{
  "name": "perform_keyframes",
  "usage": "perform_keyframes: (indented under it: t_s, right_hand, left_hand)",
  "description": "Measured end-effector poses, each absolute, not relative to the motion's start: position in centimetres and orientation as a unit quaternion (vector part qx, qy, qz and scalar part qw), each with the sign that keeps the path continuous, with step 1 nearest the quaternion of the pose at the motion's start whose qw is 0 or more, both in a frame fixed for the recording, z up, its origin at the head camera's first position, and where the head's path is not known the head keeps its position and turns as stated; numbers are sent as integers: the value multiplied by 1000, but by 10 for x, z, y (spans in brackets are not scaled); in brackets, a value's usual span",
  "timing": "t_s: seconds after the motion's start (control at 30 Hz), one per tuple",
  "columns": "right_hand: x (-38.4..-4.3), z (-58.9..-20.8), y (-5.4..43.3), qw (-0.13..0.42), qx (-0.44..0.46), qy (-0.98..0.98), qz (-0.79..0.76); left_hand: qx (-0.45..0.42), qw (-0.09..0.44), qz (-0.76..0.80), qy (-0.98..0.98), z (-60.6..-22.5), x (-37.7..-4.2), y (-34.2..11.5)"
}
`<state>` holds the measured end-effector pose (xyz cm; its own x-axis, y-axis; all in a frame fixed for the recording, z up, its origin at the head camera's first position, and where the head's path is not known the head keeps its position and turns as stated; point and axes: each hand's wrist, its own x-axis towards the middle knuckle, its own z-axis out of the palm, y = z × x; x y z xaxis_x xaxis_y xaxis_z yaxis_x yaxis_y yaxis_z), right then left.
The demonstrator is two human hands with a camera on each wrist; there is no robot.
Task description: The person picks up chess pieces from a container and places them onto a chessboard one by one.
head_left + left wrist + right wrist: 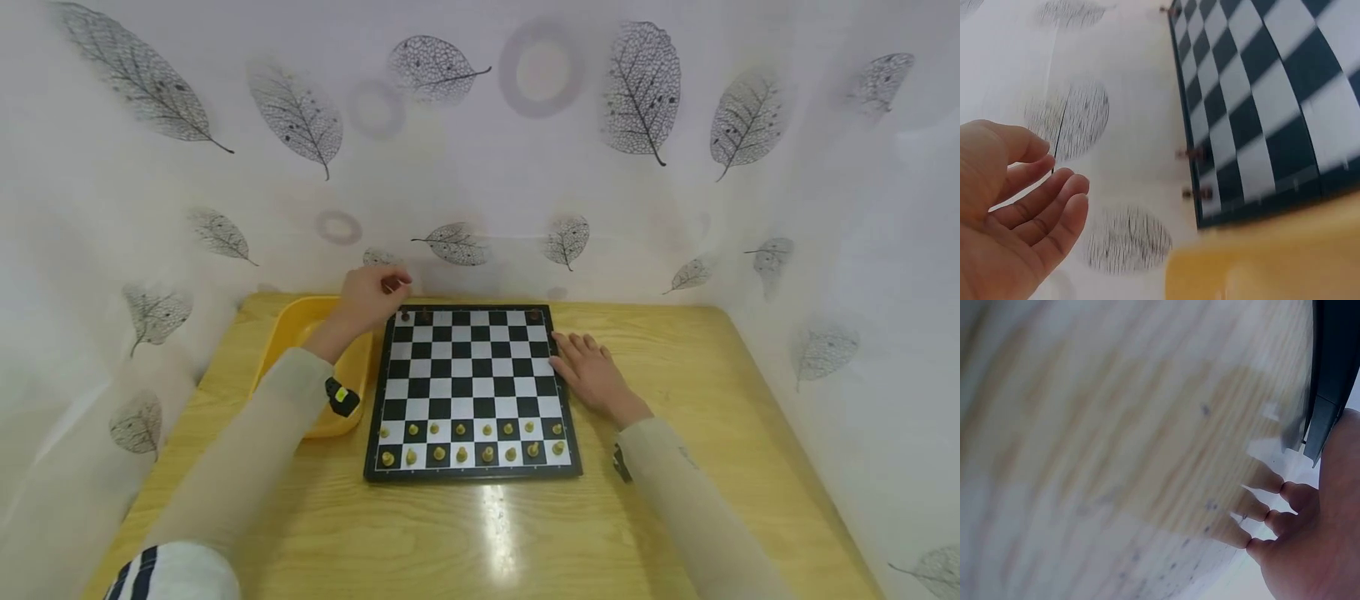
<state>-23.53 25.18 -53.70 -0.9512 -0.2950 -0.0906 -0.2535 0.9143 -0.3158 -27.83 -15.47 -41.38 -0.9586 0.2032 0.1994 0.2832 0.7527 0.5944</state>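
A chessboard with black and white squares lies on the table. Two rows of yellowish chess pieces stand along its near side. On the far row, two dark brown chess pieces stand by the left corner, and another brown piece is near the right corner. My left hand hovers by the far left corner, fingers loosely bent; in the left wrist view this hand shows nothing between thumb and fingers. My right hand lies on the table, fingertips at the board's right edge.
A yellow plastic bin sits left of the board, partly under my left forearm; its contents are mostly hidden. Beyond the wooden table hangs a pale curtain printed with leaves, which also runs down both sides.
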Motion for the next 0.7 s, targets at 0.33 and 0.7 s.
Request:
perform_keyframes:
  t_s: [0.33,0.7]
  right_hand:
    - [-233,-536,252,68,-140,975,-157]
    - [-234,-534,249,65,-141,975,-158]
  left_hand:
    - [-120,32,-316,-940,-409,-252,-215]
    - [-127,-12,-265,-956,-420,-220,-271]
